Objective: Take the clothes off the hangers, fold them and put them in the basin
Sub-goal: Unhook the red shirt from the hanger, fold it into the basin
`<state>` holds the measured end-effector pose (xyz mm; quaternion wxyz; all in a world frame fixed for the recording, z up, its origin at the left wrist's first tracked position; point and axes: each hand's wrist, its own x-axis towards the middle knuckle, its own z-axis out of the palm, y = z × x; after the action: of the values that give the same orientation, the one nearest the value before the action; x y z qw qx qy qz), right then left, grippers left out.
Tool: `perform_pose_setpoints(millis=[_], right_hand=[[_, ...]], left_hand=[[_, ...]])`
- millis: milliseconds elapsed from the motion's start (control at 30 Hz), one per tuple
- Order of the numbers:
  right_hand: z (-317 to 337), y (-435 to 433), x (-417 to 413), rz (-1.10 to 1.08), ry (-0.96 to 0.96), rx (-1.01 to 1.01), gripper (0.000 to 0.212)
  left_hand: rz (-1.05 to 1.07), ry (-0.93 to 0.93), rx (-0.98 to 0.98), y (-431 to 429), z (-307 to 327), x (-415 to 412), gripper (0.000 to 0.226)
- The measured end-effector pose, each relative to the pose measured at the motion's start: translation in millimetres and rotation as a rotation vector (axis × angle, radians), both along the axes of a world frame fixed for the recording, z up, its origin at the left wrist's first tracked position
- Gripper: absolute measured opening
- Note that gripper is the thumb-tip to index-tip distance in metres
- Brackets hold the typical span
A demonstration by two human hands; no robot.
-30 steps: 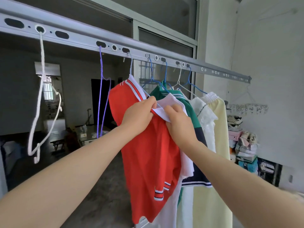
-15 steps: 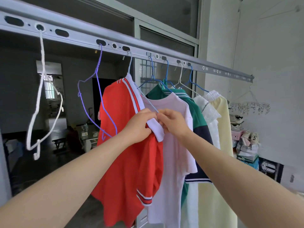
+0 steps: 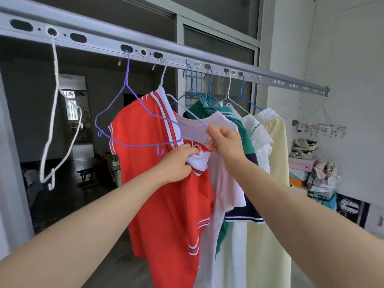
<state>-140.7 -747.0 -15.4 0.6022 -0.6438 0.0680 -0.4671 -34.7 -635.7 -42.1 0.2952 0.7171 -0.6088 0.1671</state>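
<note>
A red shirt (image 3: pixel 158 183) with white and red striped trim hangs from a pale blue wire hanger (image 3: pixel 187 113) hooked in the grey slotted rail (image 3: pixel 207 59) that runs overhead from upper left down toward the right. The shirt's long axis runs top to bottom, collar up near the rail and hem low in the view, its front turned partly toward the left. The left hand (image 3: pixel 178 163) is closed around the shirt's white collar (image 3: pixel 199 163), bunching it just below the hanger's lower wire. The right hand (image 3: pixel 224 142) is pinched shut on the right end of the pale blue wire hanger, right beside the left hand, with the wire sloping up and left from its fingers to the hook. An empty purple wire hanger (image 3: pixel 128 121) hangs from the rail in front of the red shirt's left shoulder, and an empty white hanger (image 3: pixel 56 121) hangs well apart to the left, turned edge-on. To the right of the red shirt, pressed close together on their own hangers, hang a pale pink T-shirt (image 3: pixel 224 183), a green and navy shirt (image 3: pixel 247 142), a white lacy garment (image 3: pixel 259 142) and a pale yellow garment (image 3: pixel 274 183). A round clip hanger (image 3: pixel 320 129) hangs at the far wall above a stack of boxes and shoes (image 3: pixel 311 163).
</note>
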Motion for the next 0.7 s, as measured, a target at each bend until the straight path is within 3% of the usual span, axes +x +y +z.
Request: perform_pose_setpoints(millis=[100,200,300,500,600,700], right_hand=[[1,3,-4,-0.002,0.013,-0.040,0.017],[4,7,-8,0.011,0.012,-0.043,0.017],[8,8,-17,0.030,-0.020,-0.046,0.020],[10,-1,-29,0.033,-0.077,0.133,0.027],[3,-6,-31,0.044,-0.122,0.231,0.015],[1,-8,-31,-0.033,-0.235,0.235,0.030]], left_hand=[[0.001,-0.023,0.016,-5,-8,-7,0.029],[0.036,-0.079,0.163,-7,-17,-7,0.009],[0.134,-0.153,0.254,-6,-22,-2,0.017],[0.264,-0.155,0.018,1,-29,14,0.022],[0.327,-0.132,-0.085,1,-30,22,0.018],[0.394,-0.124,-0.131,0,-32,27,0.013]])
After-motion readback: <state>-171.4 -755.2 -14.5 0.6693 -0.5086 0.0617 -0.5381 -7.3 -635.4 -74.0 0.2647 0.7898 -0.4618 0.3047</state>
